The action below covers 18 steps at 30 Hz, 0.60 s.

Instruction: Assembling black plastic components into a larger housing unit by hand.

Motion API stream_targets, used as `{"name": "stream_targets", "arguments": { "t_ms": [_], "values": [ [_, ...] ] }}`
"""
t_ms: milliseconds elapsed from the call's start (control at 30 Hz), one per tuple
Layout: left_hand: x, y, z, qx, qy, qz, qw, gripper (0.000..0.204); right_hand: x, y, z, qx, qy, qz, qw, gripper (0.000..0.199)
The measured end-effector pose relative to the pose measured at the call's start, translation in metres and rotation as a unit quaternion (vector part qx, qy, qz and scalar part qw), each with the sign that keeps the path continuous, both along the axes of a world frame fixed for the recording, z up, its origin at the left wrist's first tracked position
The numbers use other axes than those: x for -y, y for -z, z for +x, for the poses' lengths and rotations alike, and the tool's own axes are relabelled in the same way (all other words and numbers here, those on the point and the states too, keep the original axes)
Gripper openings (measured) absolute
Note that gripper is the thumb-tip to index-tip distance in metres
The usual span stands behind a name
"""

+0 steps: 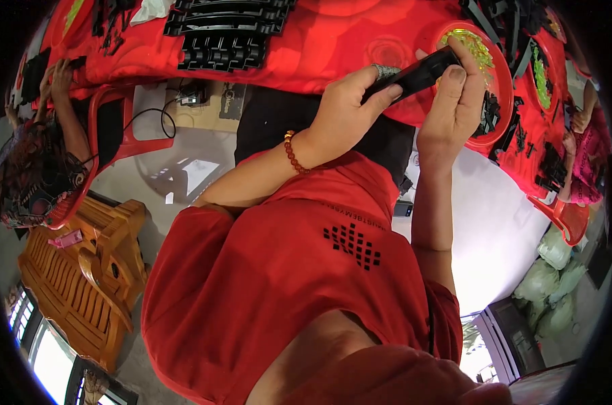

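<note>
Both my hands grip a long black plastic part [424,75] above the near edge of the red-covered table. My left hand [346,111] holds its left end, thumb lying along the near side; something greyish is wrapped round a finger there. At the other end, the thumb and fingers of my right hand [453,111] close on the part. Just beyond my right hand is a red bowl [506,88] of small shiny yellow-green pieces, partly hidden by the fingers. Some black pieces also lie in its near side.
Rows of ribbed black plastic parts [228,27] lie on the red tablecloth [340,40]. Loose black pieces [515,128] spread at the right. Other people sit at left [42,155] and right [583,155]. A red chair [140,145] and wooden bench [83,270] stand left.
</note>
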<state>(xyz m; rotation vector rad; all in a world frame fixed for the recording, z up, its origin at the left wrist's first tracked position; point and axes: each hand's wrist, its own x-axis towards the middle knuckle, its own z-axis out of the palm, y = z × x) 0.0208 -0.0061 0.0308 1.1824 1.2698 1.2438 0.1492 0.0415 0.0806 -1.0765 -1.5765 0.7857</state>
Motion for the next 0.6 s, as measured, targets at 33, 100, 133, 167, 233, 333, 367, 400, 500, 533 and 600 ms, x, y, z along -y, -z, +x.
{"name": "stream_targets", "arguments": {
  "t_ms": [33, 100, 133, 167, 233, 333, 367, 400, 500, 533, 600],
  "values": [
    [0.0, 0.001, 0.0, 0.0, -0.001, -0.001, 1.0, 0.017, 0.001, 0.001, 0.0, 0.023, 0.007, 0.008, 1.0, 0.035],
    [0.0, 0.006, 0.002, 0.128, 0.002, -0.025, 0.991, 0.015, 0.001, 0.004, 0.003, 0.057, 0.009, 0.034, 0.998, 0.035],
    [0.0, 0.009, 0.001, 0.129, 0.002, -0.025, 0.991, 0.015, 0.001, 0.005, 0.005, 0.092, 0.012, 0.062, 0.994, 0.035],
    [0.0, 0.011, 0.001, 0.144, 0.008, -0.037, 0.989, 0.014, 0.001, 0.005, 0.005, 0.092, 0.012, 0.062, 0.994, 0.035],
    [0.001, 0.01, 0.001, 0.16, 0.015, -0.049, 0.986, 0.013, 0.004, 0.005, 0.005, 0.111, 0.013, 0.074, 0.991, 0.034],
    [0.002, 0.006, 0.002, 0.19, -0.011, -0.039, 0.981, 0.015, 0.012, 0.004, 0.0, 0.037, 0.016, 0.051, 0.998, 0.034],
    [0.001, 0.008, 0.001, 0.2, -0.003, -0.035, 0.979, 0.017, 0.014, 0.005, 0.001, 0.037, 0.016, 0.052, 0.998, 0.034],
    [0.001, 0.01, 0.001, 0.209, 0.006, -0.032, 0.977, 0.019, 0.016, 0.008, 0.002, 0.064, 0.031, 0.068, 0.995, 0.033],
    [0.005, 0.016, 0.005, 0.22, 0.016, -0.043, 0.975, 0.02, 0.017, 0.012, 0.002, 0.097, 0.069, 0.107, 0.987, 0.03],
    [0.005, 0.016, 0.004, 0.219, 0.017, -0.044, 0.974, 0.02, 0.018, 0.014, 0.001, 0.105, 0.092, 0.128, 0.982, 0.027],
    [0.003, 0.017, 0.002, 0.197, 0.049, -0.044, 0.978, 0.018, 0.015, 0.02, 0.002, 0.082, 0.082, 0.097, 0.989, 0.027]
  ]
}}
